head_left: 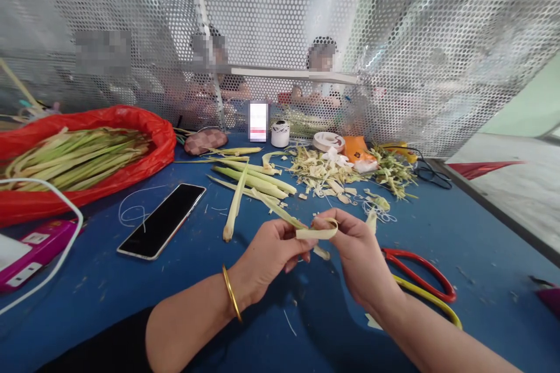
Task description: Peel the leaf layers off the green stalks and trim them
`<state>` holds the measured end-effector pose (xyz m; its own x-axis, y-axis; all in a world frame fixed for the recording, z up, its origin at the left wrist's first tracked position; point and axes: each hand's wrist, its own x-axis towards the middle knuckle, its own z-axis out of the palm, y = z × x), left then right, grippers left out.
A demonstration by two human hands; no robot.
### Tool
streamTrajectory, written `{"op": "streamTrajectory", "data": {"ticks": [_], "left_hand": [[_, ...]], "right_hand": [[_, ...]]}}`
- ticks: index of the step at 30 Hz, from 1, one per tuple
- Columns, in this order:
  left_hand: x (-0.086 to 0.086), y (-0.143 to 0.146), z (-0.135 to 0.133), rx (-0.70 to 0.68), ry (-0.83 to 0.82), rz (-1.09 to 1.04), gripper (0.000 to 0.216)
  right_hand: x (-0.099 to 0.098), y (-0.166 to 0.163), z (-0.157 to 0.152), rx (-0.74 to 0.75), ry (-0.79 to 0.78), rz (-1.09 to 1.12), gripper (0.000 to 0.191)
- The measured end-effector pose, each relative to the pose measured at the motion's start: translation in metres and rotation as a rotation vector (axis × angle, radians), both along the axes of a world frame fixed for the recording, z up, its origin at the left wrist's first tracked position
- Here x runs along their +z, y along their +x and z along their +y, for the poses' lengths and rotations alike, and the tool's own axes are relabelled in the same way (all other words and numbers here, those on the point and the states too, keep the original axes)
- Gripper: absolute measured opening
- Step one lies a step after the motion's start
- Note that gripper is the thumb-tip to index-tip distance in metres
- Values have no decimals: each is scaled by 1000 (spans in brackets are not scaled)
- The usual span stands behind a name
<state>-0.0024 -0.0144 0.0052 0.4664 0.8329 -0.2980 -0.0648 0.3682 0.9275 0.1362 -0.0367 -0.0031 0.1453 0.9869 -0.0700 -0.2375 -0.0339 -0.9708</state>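
My left hand (269, 256), with a gold bangle on the wrist, pinches one end of a pale yellow-green leaf strip (317, 233). My right hand (356, 253) pinches the other end, where the strip curls into a small loop. Both hands hover just above the blue table (219, 297), near its front middle. Several folded green leaf stalks (251, 180) lie on the table just beyond my hands.
A red bag of long green leaves (83, 157) sits at the left. A black phone (161, 220) lies left of my hands, red-handled scissors (420, 271) to the right. Leaf trimmings (332, 172), tape rolls and an orange packet lie by the perforated metal screen (394, 41). People sit behind it.
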Motion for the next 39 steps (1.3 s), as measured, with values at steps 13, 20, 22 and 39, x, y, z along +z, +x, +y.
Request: {"op": "streamTrajectory", "data": {"ticks": [13, 20, 22, 39], "left_hand": [[-2, -3, 2, -8, 113, 78, 21], [-2, -3, 2, -28, 100, 91, 19], [-2, -3, 2, -39, 95, 101, 19], [-2, -5, 1, -56, -43, -46, 37]], "right_hand": [[-2, 2, 1, 32, -83, 155, 17], [-1, 2, 3, 19, -221, 301, 18], [-2, 1, 3, 0, -237, 305, 19], [-1, 36, 28, -102, -135, 157, 27]]}}
